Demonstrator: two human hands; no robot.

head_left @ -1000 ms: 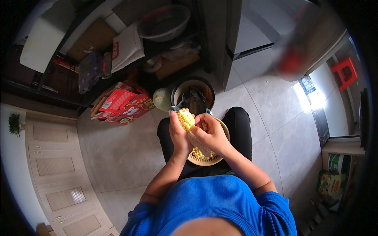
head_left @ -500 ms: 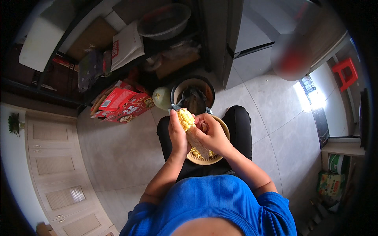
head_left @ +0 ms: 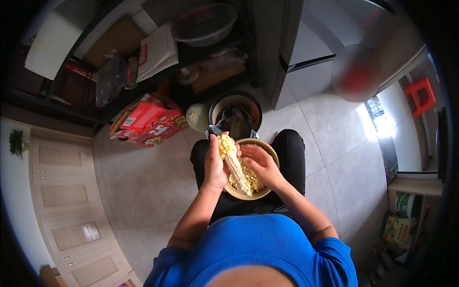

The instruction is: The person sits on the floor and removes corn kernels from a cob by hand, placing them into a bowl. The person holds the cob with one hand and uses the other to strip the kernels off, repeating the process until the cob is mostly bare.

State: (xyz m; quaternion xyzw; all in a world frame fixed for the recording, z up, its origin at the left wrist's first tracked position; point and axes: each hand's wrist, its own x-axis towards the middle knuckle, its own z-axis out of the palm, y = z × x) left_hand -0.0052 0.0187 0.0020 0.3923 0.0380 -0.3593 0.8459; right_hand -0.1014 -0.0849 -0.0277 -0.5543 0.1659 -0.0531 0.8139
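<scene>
My left hand is wrapped round a corn cob, which slants over the bowl in my lap. Yellow kernels still sit at the cob's far end, while its near length is stripped pale. Beside the cob, my right hand has its fingers and thumb apart, with nothing visible held in it; its fingertips are close to the kernel rows. Beneath both hands, the round yellowish bowl rests between my thighs. Loose corn kernels lie in it, partly hidden by the cob and my hands.
Just beyond the bowl stands a round bin lined with a dark bag. A pale green melon sits left of it, beside red cartons. Behind is a dark shelf with a clear basin. A red stool is far right.
My right hand has come off the cob and its fingers have opened a little to the right. More of the stripped cob and the kernels in the bowl now shows.
</scene>
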